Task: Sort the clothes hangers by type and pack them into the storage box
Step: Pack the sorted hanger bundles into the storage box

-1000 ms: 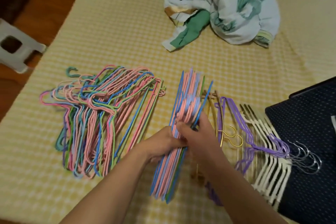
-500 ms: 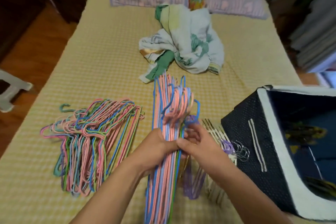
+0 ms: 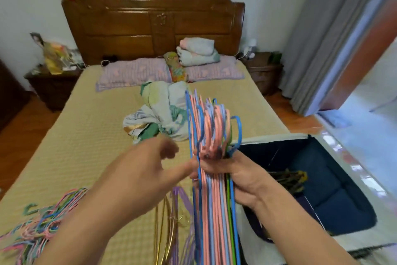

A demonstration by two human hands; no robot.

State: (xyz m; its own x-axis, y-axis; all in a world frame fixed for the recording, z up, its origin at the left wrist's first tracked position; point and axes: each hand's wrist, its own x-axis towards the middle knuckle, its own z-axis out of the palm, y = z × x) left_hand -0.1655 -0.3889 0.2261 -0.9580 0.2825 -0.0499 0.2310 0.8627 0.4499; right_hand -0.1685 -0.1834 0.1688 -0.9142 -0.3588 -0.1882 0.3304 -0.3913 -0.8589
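**Bundle of coated wire hangers held upright beside the open storage box**

The bed (image 3: 86,146), under a yellow checked cover, carries everything, and a crumpled floral cloth (image 3: 159,118) lies mid-mattress. At its right edge sits the navy fabric storage box (image 3: 335,206), open on top, with some dark, yellowish hangers already inside, too blurred to type.

The bundle of pink, blue and green coated wire hangers (image 3: 211,189) stands roughly upright between the two arms, hooks uppermost, just left of the box. The right hand (image 3: 238,178) is wrapped around the bundle just below the hooks. The left hand (image 3: 148,170) is beside it with fingers loosely spread; its thumb reaches to the bundle's edge, though motion blur hides whether it touches.

A loose pile of mixed coloured wire hangers (image 3: 36,226) lies at lower left. Gold metal hangers (image 3: 163,230) and purple hangers (image 3: 182,198) lie on the cover below the hands.

Likely handling: light and springy singly, but the thin, smooth wires should fan and slide past each other. Gripping tight at the necks, as now, with a second hand steadying the lower bars, looks soundest. Hooks may snag.

No brand, label or writing can be read.
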